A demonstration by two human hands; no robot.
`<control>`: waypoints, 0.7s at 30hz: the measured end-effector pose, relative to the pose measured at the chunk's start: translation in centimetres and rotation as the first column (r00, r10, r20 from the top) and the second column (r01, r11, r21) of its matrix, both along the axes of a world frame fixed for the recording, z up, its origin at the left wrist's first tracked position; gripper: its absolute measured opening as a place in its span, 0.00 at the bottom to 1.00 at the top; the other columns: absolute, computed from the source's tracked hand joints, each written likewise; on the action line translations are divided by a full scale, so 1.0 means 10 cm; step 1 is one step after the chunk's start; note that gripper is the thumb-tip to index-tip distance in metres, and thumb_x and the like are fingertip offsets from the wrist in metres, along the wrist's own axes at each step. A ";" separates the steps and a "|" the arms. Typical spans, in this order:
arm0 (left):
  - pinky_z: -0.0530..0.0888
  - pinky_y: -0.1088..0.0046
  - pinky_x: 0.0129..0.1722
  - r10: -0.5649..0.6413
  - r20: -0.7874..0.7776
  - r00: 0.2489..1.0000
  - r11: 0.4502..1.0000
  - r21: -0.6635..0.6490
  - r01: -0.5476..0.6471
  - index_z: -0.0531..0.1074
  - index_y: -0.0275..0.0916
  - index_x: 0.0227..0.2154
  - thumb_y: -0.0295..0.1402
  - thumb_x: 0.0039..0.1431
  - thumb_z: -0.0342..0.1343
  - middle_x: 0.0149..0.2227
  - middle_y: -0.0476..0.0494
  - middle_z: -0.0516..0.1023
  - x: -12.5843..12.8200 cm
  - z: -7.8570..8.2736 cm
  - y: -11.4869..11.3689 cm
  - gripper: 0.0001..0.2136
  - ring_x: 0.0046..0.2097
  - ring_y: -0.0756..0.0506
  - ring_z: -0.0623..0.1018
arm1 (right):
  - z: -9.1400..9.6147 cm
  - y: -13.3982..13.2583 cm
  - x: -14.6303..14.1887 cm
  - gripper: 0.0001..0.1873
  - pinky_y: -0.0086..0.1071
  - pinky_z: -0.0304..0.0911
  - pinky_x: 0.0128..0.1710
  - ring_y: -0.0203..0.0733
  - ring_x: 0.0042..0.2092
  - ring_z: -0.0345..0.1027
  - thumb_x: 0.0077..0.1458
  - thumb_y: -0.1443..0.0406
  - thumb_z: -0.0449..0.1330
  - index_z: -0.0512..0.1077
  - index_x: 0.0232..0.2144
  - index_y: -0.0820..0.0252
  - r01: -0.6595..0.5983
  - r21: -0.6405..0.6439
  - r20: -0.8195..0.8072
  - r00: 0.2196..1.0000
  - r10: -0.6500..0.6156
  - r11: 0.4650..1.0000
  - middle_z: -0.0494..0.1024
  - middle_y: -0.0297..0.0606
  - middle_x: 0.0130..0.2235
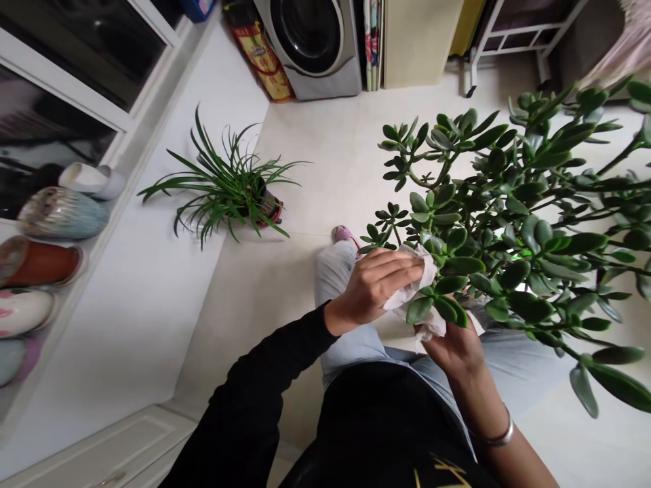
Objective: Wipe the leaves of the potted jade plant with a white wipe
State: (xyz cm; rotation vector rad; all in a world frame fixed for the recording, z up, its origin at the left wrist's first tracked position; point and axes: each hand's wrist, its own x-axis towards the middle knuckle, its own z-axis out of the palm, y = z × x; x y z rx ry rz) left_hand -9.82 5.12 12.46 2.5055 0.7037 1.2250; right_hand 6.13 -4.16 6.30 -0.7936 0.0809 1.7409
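A large jade plant point(529, 237) with thick green leaves fills the right side of the head view. My left hand point(379, 285) is closed around a crumpled white tissue point(427, 266), pressed against the leaves at the plant's near left edge. Below those leaves, my right hand point(455, 349) grips another piece of white tissue point(432, 324); leaves hide most of its fingers. Whether the two pieces are one sheet, I cannot tell. The plant's pot is hidden by its leaves.
A long-leaved potted plant point(244, 183) stands on the floor by the white wall. Several pots, one of them brown point(38, 261), line the windowsill. A washing machine point(318, 47) and a white metal rack point(523, 34) stand at the back. A white cabinet point(122, 447) is lower left.
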 end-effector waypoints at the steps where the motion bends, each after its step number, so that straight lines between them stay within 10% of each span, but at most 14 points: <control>1: 0.79 0.64 0.49 -0.005 0.041 0.999 1.000 -0.024 0.006 0.77 0.36 0.46 0.29 0.72 0.53 0.45 0.38 0.87 0.00 -0.01 0.00 0.08 0.48 0.44 0.85 | 0.00 0.00 0.00 0.08 0.28 0.71 0.31 0.34 0.29 0.71 0.52 0.63 0.71 0.76 0.26 0.55 0.008 -0.023 -0.010 1.000 -0.008 1.000 0.79 0.29 0.28; 10: 0.81 0.64 0.44 0.057 0.276 0.960 0.997 -0.073 -0.038 0.76 0.41 0.44 0.34 0.71 0.58 0.44 0.42 0.84 0.01 -0.16 -0.09 0.05 0.45 0.45 0.82 | 0.06 0.00 0.02 0.10 0.28 0.73 0.30 0.35 0.30 0.73 0.49 0.61 0.73 0.75 0.25 0.55 0.010 -0.089 -0.011 1.000 -0.011 0.996 0.81 0.29 0.28; 21: 0.76 0.62 0.55 0.145 0.078 0.986 0.986 0.076 -0.151 0.80 0.51 0.51 0.38 0.69 0.61 0.54 0.43 0.74 -0.03 -0.24 -0.04 0.10 0.57 0.43 0.73 | 0.10 0.04 -0.01 0.07 0.32 0.75 0.31 0.39 0.31 0.76 0.48 0.62 0.72 0.78 0.28 0.53 -0.002 -0.082 -0.002 1.000 0.002 0.997 0.84 0.32 0.31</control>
